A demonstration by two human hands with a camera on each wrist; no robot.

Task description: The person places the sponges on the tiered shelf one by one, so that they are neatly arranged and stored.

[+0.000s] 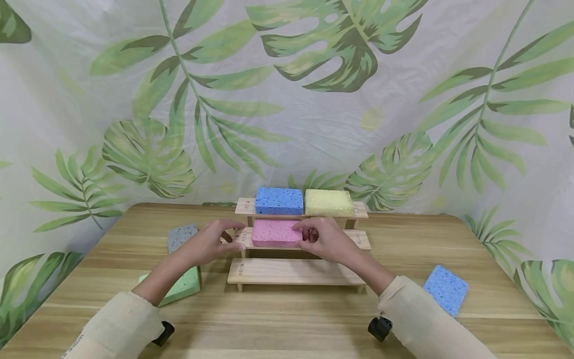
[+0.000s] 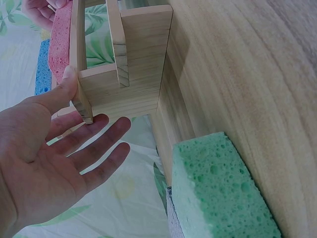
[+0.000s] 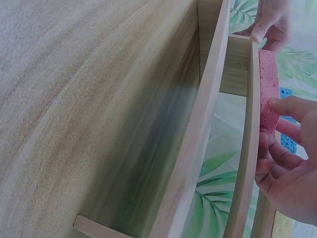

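Observation:
A pink sponge (image 1: 277, 233) lies flat on the middle tier of a three-tier wooden display stand (image 1: 291, 271). My right hand (image 1: 325, 239) pinches the sponge's right end, thumb on its front side, other fingers curled. At the left end of that same tier, my left hand (image 1: 215, 243) spans the board between thumb and index finger; in the left wrist view its remaining fingers spread loosely beneath. The thumb there sits close to the pink sponge (image 2: 60, 42). On the top tier, a blue sponge (image 1: 279, 201) and a yellow sponge (image 1: 329, 202) lie side by side.
Left of the stand are a grey sponge (image 1: 181, 237) and a green sponge (image 1: 184, 286), partly behind the left forearm. Another blue sponge (image 1: 446, 290) lies on the wooden table (image 1: 269, 324) at right. A leaf-patterned cloth (image 1: 314, 124) hangs behind the table.

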